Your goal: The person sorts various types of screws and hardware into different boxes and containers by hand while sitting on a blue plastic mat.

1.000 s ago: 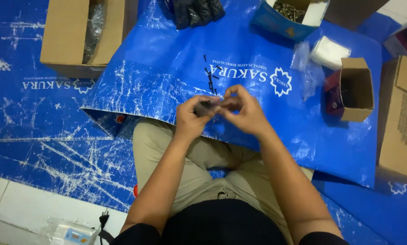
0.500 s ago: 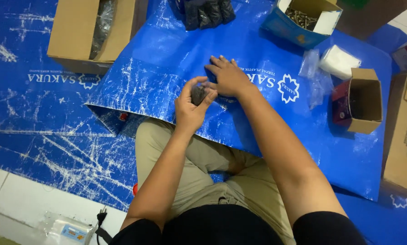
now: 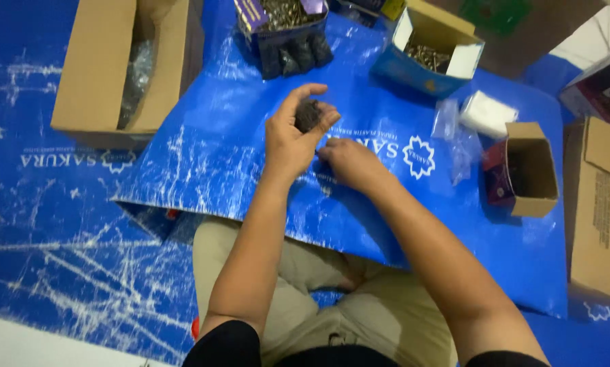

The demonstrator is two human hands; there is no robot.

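Observation:
My left hand (image 3: 293,139) is raised over the blue plastic sheet (image 3: 223,143), its fingers cupped around a small dark bundle of screws (image 3: 308,114). My right hand (image 3: 349,163) rests low on the sheet just right of the left one, fingers curled down against the plastic; whether it holds anything is hidden. Both forearms reach out from my lap, above my beige trousers (image 3: 318,306).
A long cardboard box (image 3: 101,68) lies at the left. A box of screws with dark bundles (image 3: 288,30) stands at the back, a blue-and-white box of screws (image 3: 431,54) to its right. Clear small bags (image 3: 454,129), a white pack (image 3: 488,112), a small open carton (image 3: 529,170) and brown boxes (image 3: 601,204) are at the right.
My hands, joined over the bundle a second ago, have parted. The left hand has lifted with the dark bundle; the right hand has dropped to the sheet. The view has tilted toward the far boxes.

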